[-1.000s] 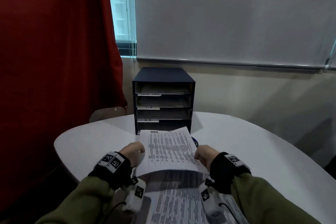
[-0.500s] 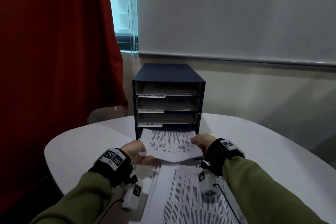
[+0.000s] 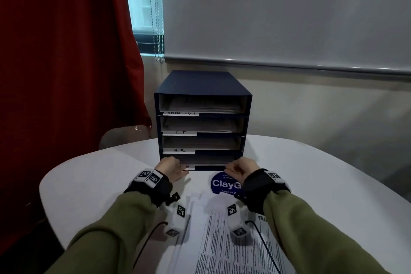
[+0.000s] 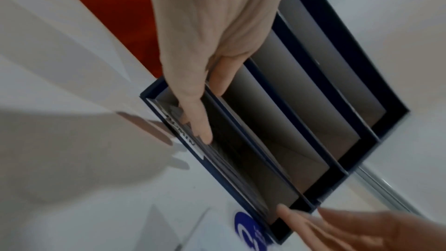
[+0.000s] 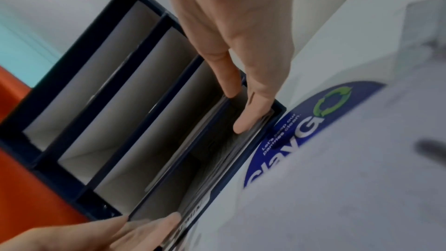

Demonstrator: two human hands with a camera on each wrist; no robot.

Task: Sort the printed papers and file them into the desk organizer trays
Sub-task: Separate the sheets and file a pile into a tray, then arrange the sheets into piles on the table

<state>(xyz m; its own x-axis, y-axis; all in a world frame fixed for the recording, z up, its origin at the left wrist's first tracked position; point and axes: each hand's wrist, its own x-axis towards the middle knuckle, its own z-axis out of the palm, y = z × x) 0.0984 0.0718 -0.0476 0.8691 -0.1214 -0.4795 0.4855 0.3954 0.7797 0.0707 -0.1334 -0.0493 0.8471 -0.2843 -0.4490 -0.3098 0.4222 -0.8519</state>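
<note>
Both hands are at the bottom tray [image 3: 209,159] of the navy desk organizer [image 3: 203,87]: left hand [image 3: 170,168] and right hand [image 3: 241,169], fingers [image 5: 251,114] straight, pushing on the edge of the papers [image 5: 243,138] lying in that tray, gripping nothing. More printed papers [image 3: 231,247] sit on the white table [image 3: 322,180] near the wrists.

Head view high, facing forward-down; both wrist views close, somewhat blurred, on the shared organizer [image 3: 203,122] bottom tray.

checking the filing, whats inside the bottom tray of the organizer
A stack of printed sheets fills the bottom tray, fingertips of the left hand and right hand against its front edge. Its text and depth stay hidden.
</note>
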